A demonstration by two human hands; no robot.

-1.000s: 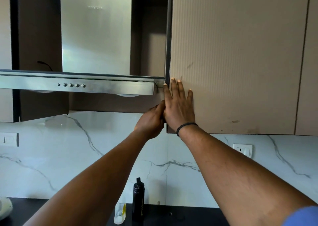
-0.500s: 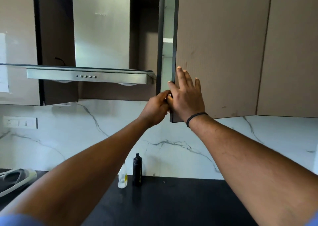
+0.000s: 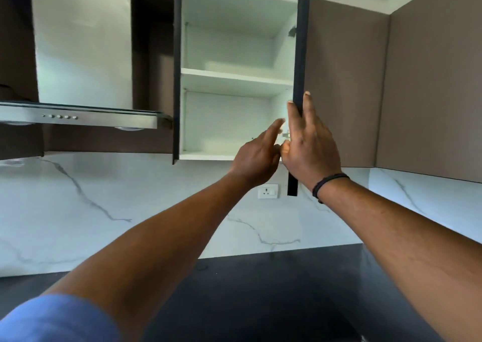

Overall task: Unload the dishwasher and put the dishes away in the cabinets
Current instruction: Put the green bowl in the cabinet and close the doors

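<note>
An upper cabinet (image 3: 234, 81) stands wide open, showing white shelves with nothing on them. Its door (image 3: 300, 55) is swung out edge-on toward me, a dark vertical strip. My right hand (image 3: 310, 143) lies against the door's edge with straight fingers, a black band at the wrist. My left hand (image 3: 257, 156) is just left of it in front of the lower shelf, index finger extended, holding nothing. No dishes are in view.
A steel range hood (image 3: 78, 117) juts out at the left. Closed brown cabinets (image 3: 391, 94) fill the right corner. A wall socket (image 3: 267, 191) sits on the marble backsplash. The black countertop (image 3: 260, 289) lies below my arms.
The cabinet door has swung from nearly closed to fully open, exposing the shelves. Both hands followed its edge to the right. The view has shifted, and the bottles on the counter are out of sight.
</note>
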